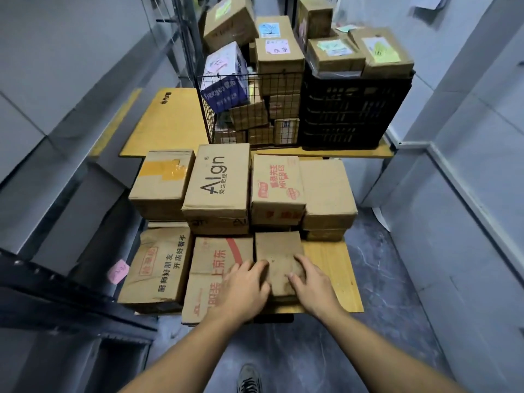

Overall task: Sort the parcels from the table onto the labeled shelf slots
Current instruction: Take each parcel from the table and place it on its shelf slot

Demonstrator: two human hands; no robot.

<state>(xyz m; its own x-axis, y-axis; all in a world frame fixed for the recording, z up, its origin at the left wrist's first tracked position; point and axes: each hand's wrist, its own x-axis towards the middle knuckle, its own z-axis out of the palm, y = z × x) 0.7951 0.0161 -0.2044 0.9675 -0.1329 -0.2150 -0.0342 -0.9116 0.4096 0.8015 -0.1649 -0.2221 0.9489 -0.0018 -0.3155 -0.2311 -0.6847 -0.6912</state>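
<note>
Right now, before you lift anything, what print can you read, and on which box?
"Algn": tall middle box
"MR PIES", red: box right of it
"厨师好朋友 开店好帮手": front left box
"京东": front middle box
Too blurred: purple box print, handwritten notes on the rear boxes

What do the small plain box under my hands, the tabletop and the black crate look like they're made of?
Small plain box: matte brown cardboard, scuffed and creased. Tabletop: wood or wood-look laminate, judging by its yellowish grain lines. Black crate: probably moulded plastic, given its slotted lattice walls.
</note>
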